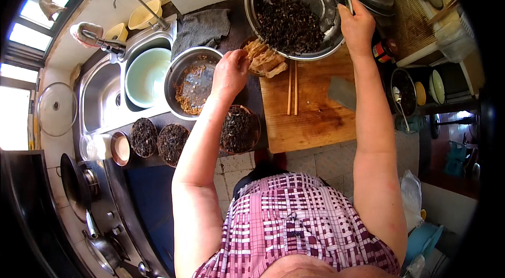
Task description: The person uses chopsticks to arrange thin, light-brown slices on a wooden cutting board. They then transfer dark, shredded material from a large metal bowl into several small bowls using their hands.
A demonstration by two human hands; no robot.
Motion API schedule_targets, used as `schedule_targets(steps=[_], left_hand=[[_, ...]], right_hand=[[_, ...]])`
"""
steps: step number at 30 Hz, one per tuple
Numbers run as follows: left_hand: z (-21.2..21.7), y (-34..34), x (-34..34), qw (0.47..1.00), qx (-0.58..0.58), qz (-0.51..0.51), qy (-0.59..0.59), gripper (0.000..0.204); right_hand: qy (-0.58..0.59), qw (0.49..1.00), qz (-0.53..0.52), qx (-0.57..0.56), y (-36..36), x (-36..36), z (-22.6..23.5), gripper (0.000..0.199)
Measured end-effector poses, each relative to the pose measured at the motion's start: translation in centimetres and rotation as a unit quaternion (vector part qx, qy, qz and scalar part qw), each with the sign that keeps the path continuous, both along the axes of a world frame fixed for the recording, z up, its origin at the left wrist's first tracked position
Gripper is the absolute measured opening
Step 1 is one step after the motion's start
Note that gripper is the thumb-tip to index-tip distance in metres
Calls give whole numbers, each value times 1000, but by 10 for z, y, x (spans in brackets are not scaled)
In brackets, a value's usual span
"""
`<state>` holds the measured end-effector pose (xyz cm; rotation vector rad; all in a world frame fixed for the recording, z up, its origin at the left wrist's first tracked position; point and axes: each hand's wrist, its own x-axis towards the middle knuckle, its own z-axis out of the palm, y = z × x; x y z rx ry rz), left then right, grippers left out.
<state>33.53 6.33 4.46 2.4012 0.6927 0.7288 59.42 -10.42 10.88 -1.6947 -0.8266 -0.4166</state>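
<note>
1. A steel bowl of dark greens, at 12 o'clock, is gripped at its rim by the right hand.
2. Tan strips, at the bowl's 7 o'clock, are pinched by the left hand.
3. Chopsticks lie on the board.

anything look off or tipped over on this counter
The big steel bowl of dark shredded food is tilted steeply, held at its rim by the right hand, contents slid to the low side. The left hand touches tan pieces below. Nothing looks spilled.
</note>
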Motion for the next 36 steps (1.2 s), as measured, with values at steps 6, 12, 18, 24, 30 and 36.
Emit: schedule_targets(steps=[6,12,18,24,30,36], left_hand=[[1,24,13,999,19,-17,31,18],[-10,58,57,980,121,-41,153,19],[-18,62,90,972,179,-30,149,27],[-34,67,101,956,147,7,254,39],[-35,68,98,955,161,8,249,41],[-36,55,82,948,155,4,277,27]], right_hand=[[-1,1000,-18,23,-2,0,2,36],[6,999,-13,43,-5,-11,11,36],[16,999,-3,42,-15,-8,8,36],[63,993,56,85,-23,-3,4,35],[34,997,57,50,-35,4,1,34],[34,997,48,57,-37,-3,-6,33]])
